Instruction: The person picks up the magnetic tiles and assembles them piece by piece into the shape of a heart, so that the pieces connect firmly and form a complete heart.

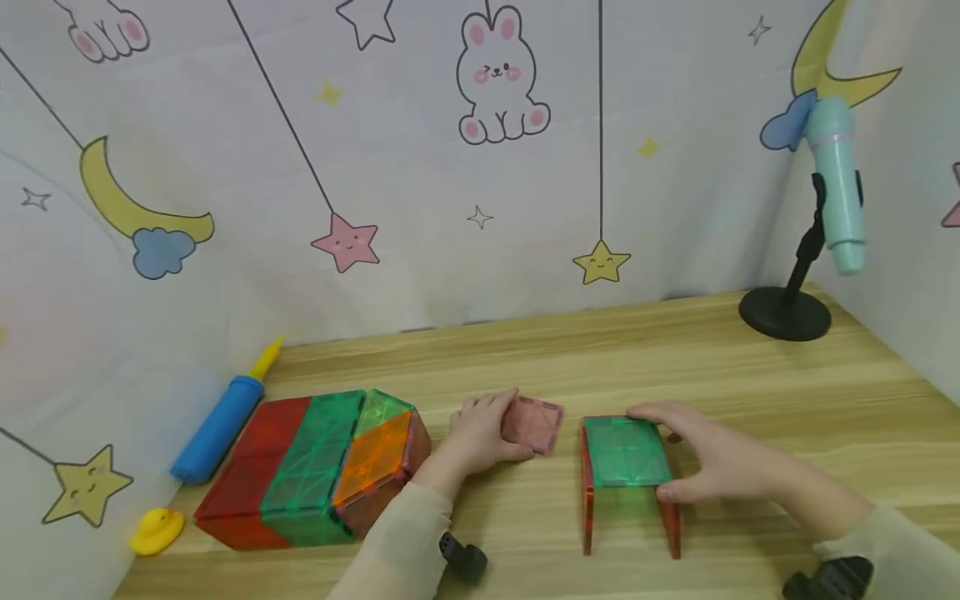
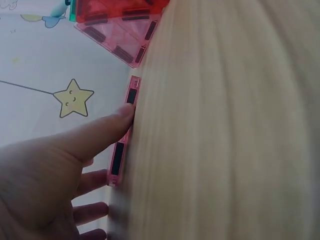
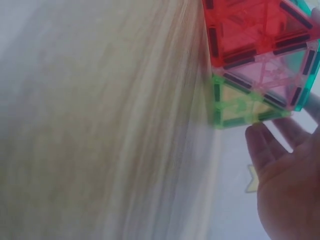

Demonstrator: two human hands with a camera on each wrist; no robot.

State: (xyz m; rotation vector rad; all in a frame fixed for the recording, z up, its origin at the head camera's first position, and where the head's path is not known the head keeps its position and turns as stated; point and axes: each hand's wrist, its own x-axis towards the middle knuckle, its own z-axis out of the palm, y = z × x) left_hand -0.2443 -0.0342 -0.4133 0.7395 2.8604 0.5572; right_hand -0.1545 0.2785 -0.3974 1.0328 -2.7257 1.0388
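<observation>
Low over the table, my left hand [image 1: 480, 437] pinches a pink square magnetic tile [image 1: 534, 425] by its left side. In the left wrist view the thumb [image 2: 107, 131] presses on the tile's edge, while the other fingers reach behind it. My right hand [image 1: 723, 458] grips a small magnetic tile structure [image 1: 627, 452] with a green top and red side walls. Its thumb is at the front right corner and the index finger at the back. The right wrist view shows a light green tile [image 3: 240, 102] beside a pink one [image 3: 265, 75] on the structure.
A larger magnetic tile block [image 1: 315, 454] in red, green and orange lies left of my left arm. Beyond it are a blue hand pump [image 1: 221, 429] and a yellow rubber duck [image 1: 157, 531]. A mint toy microphone [image 1: 836, 183] on a black stand [image 1: 785, 313] occupies the back right.
</observation>
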